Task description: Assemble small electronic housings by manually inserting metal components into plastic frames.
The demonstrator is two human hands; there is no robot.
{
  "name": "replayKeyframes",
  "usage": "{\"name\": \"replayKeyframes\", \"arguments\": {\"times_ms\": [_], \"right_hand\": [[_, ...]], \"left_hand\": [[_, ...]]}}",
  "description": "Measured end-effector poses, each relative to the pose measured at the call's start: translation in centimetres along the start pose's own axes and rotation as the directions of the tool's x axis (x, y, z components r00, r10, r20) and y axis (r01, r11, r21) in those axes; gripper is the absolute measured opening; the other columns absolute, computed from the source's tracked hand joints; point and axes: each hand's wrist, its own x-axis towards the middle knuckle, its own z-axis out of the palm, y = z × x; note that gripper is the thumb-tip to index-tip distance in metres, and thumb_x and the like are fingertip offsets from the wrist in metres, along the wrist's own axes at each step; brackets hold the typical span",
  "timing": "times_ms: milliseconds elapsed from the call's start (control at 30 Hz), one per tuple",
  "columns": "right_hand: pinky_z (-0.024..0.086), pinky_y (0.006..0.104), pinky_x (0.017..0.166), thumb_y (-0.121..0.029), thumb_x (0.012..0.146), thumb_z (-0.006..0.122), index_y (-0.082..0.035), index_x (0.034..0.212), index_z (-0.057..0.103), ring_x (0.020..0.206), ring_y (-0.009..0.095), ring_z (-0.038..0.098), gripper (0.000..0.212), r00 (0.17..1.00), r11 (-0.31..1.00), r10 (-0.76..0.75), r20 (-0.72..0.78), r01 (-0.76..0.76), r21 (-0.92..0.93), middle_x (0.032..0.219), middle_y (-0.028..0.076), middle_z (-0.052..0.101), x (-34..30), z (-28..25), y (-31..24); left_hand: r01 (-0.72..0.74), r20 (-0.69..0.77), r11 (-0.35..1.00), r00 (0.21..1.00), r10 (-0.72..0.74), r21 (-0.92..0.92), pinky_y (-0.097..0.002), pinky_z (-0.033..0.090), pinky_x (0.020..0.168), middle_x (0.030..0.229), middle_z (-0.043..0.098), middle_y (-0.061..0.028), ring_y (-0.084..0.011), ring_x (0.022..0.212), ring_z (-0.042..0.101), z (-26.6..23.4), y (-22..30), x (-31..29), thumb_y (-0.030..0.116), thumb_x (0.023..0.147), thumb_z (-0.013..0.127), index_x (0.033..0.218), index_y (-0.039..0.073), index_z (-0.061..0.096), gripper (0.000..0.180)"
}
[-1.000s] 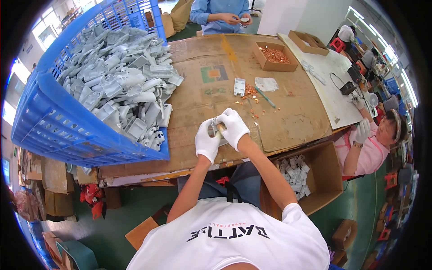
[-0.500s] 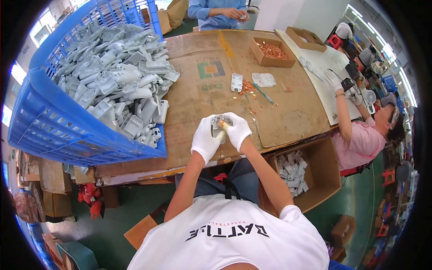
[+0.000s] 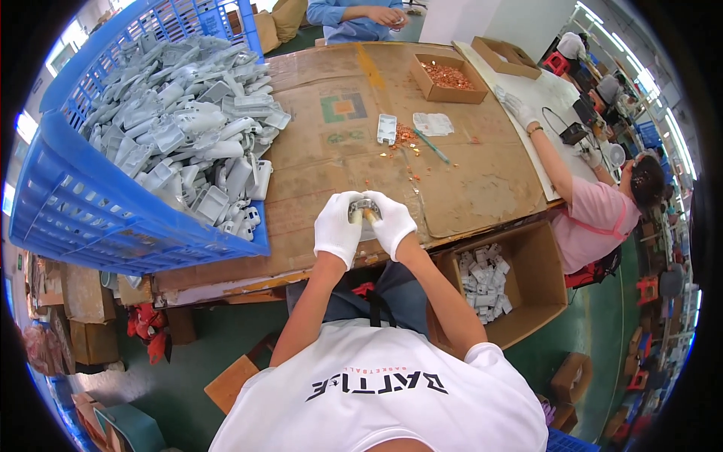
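Observation:
My left hand point(image 3: 337, 228) and my right hand point(image 3: 393, 226), both in white gloves with bare, yellowed fingertips, meet near the table's front edge. Between them they grip a small grey plastic housing point(image 3: 364, 204), its lower part covered by fingers. Beyond them, small copper-coloured metal pieces point(image 3: 405, 137) lie in a loose heap on the cardboard-covered tabletop point(image 3: 324, 177). Beside that heap are an upright-looking pale housing point(image 3: 387, 129), a teal pen-like stick point(image 3: 431, 146) and a flat whitish plastic piece point(image 3: 434, 124).
A large blue basket point(image 3: 71, 207) at left is heaped with grey plastic housings point(image 3: 177, 113). Farther back stands a cardboard box point(image 3: 456, 95) of copper pieces. By my right arm, an open carton point(image 3: 541, 282) contains white parts point(image 3: 486, 282). Co-workers sit at right and across the table.
My hands have drawn closer together around the housing, and it has been turned. At right, the co-worker's gloved hand has reached farther forward and their head has turned. The whole view has shifted slightly.

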Motion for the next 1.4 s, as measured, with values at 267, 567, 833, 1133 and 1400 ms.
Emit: {"name": "replayKeyframes", "arguments": {"times_ms": [267, 567, 833, 1133, 1400], "right_hand": [[0.051, 0.0411, 0.076, -0.009, 0.084, 0.059, -0.005, 0.105, 0.062, 0.091, 0.039, 0.062, 0.021, 0.993, 0.997, -0.018, -0.121, 0.009, -0.079, 0.094, 0.02, 0.066, -0.4, 1.1, 1.7], [0.05, 0.0465, 0.076, -0.01, 0.085, 0.054, -0.009, 0.099, 0.058, 0.09, 0.04, 0.062, 0.015, 0.999, 0.979, 0.037, 0.023, -0.031, -0.201, 0.095, 0.019, 0.065, 0.9, -0.1, 1.1], [0.049, 0.0448, 0.073, -0.011, 0.085, 0.059, -0.006, 0.099, 0.06, 0.087, 0.04, 0.062, 0.015, 0.998, 0.978, 0.06, -0.033, -0.065, -0.2, 0.088, 0.021, 0.065, 1.8, 1.1, 1.4], [0.05, 0.0435, 0.076, -0.011, 0.086, 0.059, -0.007, 0.107, 0.06, 0.091, 0.04, 0.062, 0.022, 0.995, 0.985, 0.1, 0.012, -0.097, -0.146, 0.094, 0.021, 0.066, 2.6, 1.2, 1.5], [0.047, 0.0349, 0.091, -0.006, 0.087, 0.056, -0.004, 0.129, 0.05, 0.106, 0.029, 0.062, 0.042, 0.989, 0.965, 0.092, 0.115, -0.116, 0.233, 0.113, 0.021, 0.063, 1.0, -0.8, -1.4]], "left_hand": [[0.023, 0.02, 1.0, 1.0, -0.023, -0.019, -0.0421, 0.05, 0.078, 0.099, 0.062, -0.0122, -0.0344, 0.091, 0.062, 1.2, 0.1, 0.1, 0.008, 0.084, 0.06, 0.101, 0.011, 0.063, 0.018], [0.021, -0.104, 0.999, 0.994, -0.024, -0.038, -0.0399, 0.049, 0.072, 0.092, 0.057, -0.0123, -0.0323, 0.084, 0.061, 2.4, 0.4, 0.2, -0.001, 0.078, 0.063, 0.095, 0.01, 0.063, 0.02], [0.073, -0.065, 0.997, 0.995, -0.071, 0.027, -0.0398, 0.05, 0.071, 0.091, 0.055, -0.011, -0.0314, 0.081, 0.061, 2.1, 0.0, 1.5, -0.002, 0.076, 0.064, 0.091, 0.01, 0.061, 0.019], [0.04, 0.012, 0.993, 0.999, -0.042, 0.111, -0.0402, 0.05, 0.073, 0.094, 0.057, -0.0115, -0.0319, 0.084, 0.062, 1.3, -0.4, 2.7, -0.001, 0.077, 0.064, 0.094, 0.01, 0.062, 0.02], [-0.084, -0.044, 0.996, 0.996, 0.083, -0.014, -0.0378, 0.051, 0.077, 0.099, 0.059, -0.0108, -0.0302, 0.091, 0.062, -1.2, 0.6, 2.6, -0.004, 0.077, 0.062, 0.101, 0.011, 0.062, 0.029]]}}
